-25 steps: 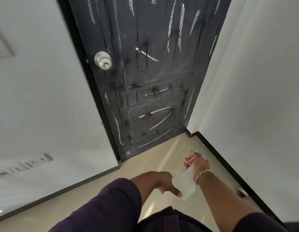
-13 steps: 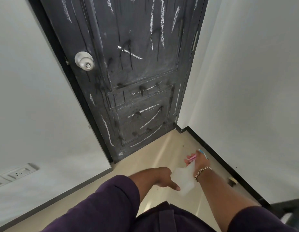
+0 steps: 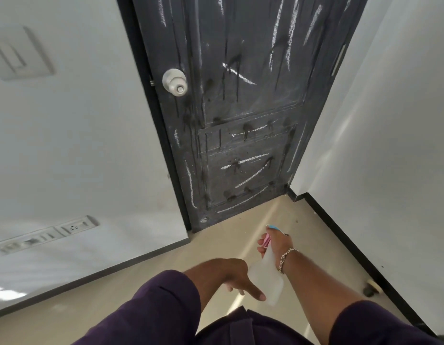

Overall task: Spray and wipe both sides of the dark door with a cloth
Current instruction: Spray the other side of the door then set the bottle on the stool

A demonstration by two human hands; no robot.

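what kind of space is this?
Probably an indoor room or corridor corner in an office or flat: a dark panelled door with a round knob, plain white walls with a socket strip, and a beige floor edged by black skirting.

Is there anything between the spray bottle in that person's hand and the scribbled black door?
Nothing visible. The right hand grips the spray bottle, nozzle toward the dark door; only bare floor lies between. The left hand hangs open beside the bottle, not ahead of it.
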